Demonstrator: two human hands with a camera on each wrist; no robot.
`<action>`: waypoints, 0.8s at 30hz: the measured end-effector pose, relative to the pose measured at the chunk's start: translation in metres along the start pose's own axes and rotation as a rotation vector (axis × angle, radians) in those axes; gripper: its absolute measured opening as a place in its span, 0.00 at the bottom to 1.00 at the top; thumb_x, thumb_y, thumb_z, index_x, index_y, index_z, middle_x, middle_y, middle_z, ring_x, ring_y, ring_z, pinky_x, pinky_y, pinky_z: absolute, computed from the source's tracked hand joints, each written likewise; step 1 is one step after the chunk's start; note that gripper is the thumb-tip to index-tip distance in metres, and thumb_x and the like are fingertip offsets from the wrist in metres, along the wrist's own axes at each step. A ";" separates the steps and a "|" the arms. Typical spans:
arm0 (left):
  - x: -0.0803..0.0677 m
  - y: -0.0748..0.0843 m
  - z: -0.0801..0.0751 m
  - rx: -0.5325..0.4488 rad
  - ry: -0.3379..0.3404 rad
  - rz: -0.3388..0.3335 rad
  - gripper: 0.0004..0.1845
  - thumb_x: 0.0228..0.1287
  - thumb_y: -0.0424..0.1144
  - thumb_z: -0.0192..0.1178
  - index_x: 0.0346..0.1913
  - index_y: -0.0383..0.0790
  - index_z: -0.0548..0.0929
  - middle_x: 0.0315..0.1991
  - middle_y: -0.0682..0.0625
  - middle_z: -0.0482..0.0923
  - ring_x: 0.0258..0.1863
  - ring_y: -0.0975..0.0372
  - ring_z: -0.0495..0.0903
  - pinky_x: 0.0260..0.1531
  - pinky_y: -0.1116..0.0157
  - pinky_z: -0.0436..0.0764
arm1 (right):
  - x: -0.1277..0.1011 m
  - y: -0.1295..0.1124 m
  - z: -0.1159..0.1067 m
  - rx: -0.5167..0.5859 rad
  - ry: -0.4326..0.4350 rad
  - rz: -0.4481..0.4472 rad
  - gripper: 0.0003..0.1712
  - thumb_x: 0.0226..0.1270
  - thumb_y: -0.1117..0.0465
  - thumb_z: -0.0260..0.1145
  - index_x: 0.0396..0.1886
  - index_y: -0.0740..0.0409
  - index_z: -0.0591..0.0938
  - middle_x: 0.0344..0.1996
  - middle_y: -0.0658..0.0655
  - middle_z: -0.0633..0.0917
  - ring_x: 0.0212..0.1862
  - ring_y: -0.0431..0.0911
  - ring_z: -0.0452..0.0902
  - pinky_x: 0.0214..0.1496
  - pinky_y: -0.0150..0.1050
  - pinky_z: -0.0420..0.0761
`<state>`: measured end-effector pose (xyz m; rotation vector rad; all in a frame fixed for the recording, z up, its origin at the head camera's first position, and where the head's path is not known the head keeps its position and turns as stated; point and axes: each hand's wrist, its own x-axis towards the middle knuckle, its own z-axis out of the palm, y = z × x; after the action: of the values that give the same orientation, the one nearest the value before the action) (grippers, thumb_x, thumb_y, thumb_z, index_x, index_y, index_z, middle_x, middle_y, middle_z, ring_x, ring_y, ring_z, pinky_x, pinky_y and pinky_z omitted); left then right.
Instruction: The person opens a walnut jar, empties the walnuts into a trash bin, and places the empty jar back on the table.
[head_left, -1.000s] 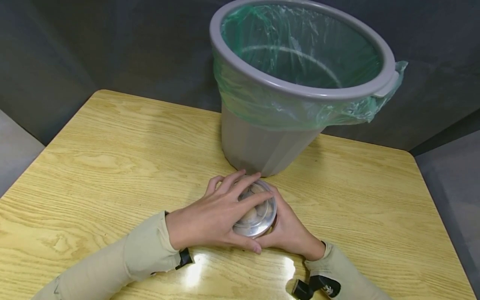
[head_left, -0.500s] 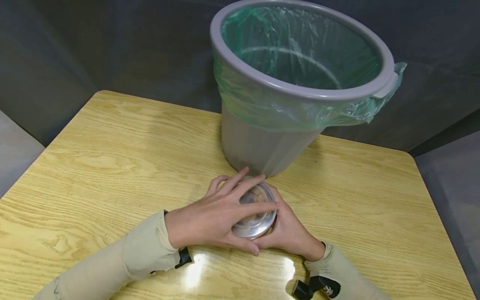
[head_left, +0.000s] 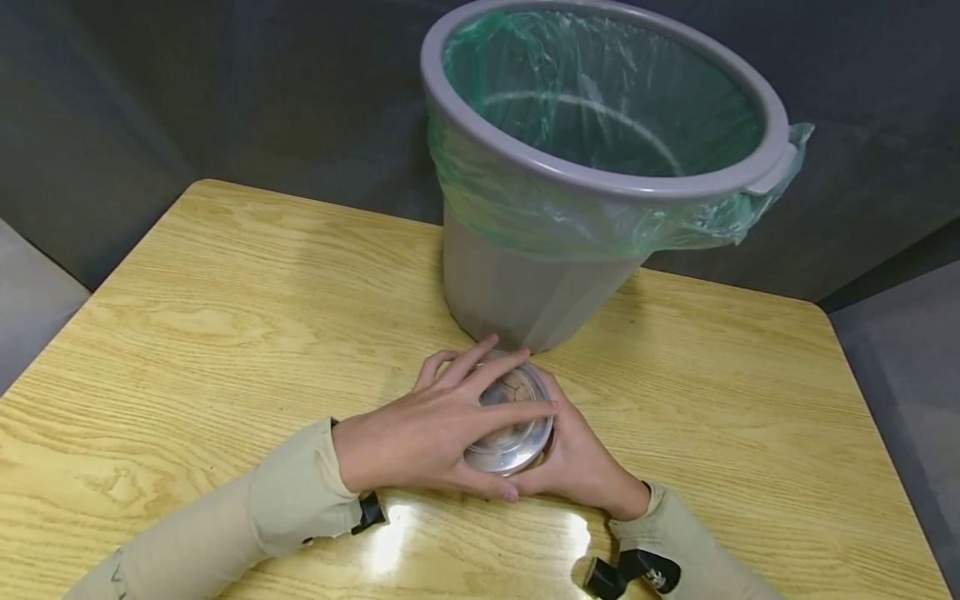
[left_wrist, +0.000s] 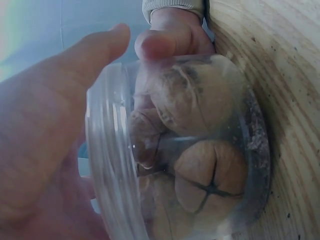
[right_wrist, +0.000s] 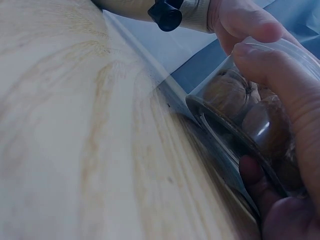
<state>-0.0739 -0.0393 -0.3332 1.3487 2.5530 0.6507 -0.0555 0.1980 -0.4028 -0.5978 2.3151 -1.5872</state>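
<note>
A clear, round plastic jar [left_wrist: 112, 145] stands upright on the table, close in front of the bin. Through its wall the left wrist view shows several walnuts [left_wrist: 215, 175], one with a cross-shaped crack. My left hand [head_left: 420, 442] lies over the see-through lid [head_left: 506, 454], fingers spread to the far rim and thumb at the near rim, gripping it. Around the jar's right side curls my right hand [head_left: 581, 454], holding the body, its thumb toward me and partly hidden under the left thumb. In the right wrist view, fingertips [right_wrist: 252, 175] reach the jar's base.
Just beyond the jar rises a tall grey bin [head_left: 525, 292] lined with a green plastic bag [head_left: 555, 217] folded over its rim. The wooden table [head_left: 225, 308] extends to both sides. Dark cloth [head_left: 300, 92] hangs behind. Black wrist devices [head_left: 606, 579] sit at the cuffs.
Over the first half second my left fingertips slid a little to the right along the lid, and the index finger came nearer me. Since then both hands have stayed nearly still.
</note>
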 end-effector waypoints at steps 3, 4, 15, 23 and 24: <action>0.000 0.001 0.000 0.008 0.015 0.000 0.45 0.60 0.71 0.65 0.79 0.72 0.61 0.85 0.49 0.46 0.85 0.40 0.43 0.73 0.38 0.60 | 0.000 -0.001 0.001 -0.008 0.007 -0.003 0.73 0.44 0.62 0.87 0.83 0.35 0.50 0.80 0.59 0.61 0.74 0.60 0.69 0.69 0.33 0.75; 0.000 0.001 0.000 0.009 0.017 -0.002 0.46 0.59 0.71 0.65 0.79 0.71 0.60 0.85 0.49 0.46 0.85 0.40 0.43 0.73 0.38 0.60 | 0.000 -0.001 0.001 -0.009 0.008 -0.004 0.73 0.44 0.62 0.87 0.83 0.36 0.50 0.80 0.59 0.61 0.74 0.60 0.70 0.69 0.33 0.75; 0.002 0.002 0.001 -0.012 0.019 -0.031 0.52 0.56 0.74 0.65 0.82 0.68 0.56 0.85 0.48 0.46 0.84 0.40 0.46 0.70 0.36 0.60 | 0.000 0.001 0.000 -0.003 -0.009 -0.057 0.73 0.45 0.64 0.86 0.84 0.38 0.49 0.81 0.56 0.60 0.76 0.56 0.68 0.72 0.33 0.74; 0.000 0.004 0.001 0.001 0.029 -0.027 0.54 0.53 0.76 0.65 0.82 0.68 0.55 0.85 0.47 0.45 0.84 0.40 0.43 0.71 0.37 0.60 | 0.000 0.001 0.001 -0.016 0.002 -0.051 0.74 0.43 0.63 0.87 0.84 0.38 0.49 0.81 0.56 0.60 0.75 0.56 0.69 0.72 0.33 0.73; 0.000 0.003 0.001 0.000 0.029 -0.025 0.53 0.54 0.76 0.65 0.81 0.69 0.56 0.85 0.47 0.45 0.85 0.39 0.42 0.71 0.37 0.59 | 0.000 0.001 0.000 -0.019 0.006 -0.046 0.74 0.43 0.63 0.87 0.84 0.37 0.50 0.81 0.56 0.60 0.75 0.57 0.69 0.71 0.33 0.74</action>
<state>-0.0711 -0.0373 -0.3323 1.3142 2.5883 0.6700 -0.0555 0.1978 -0.4036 -0.6560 2.3400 -1.5908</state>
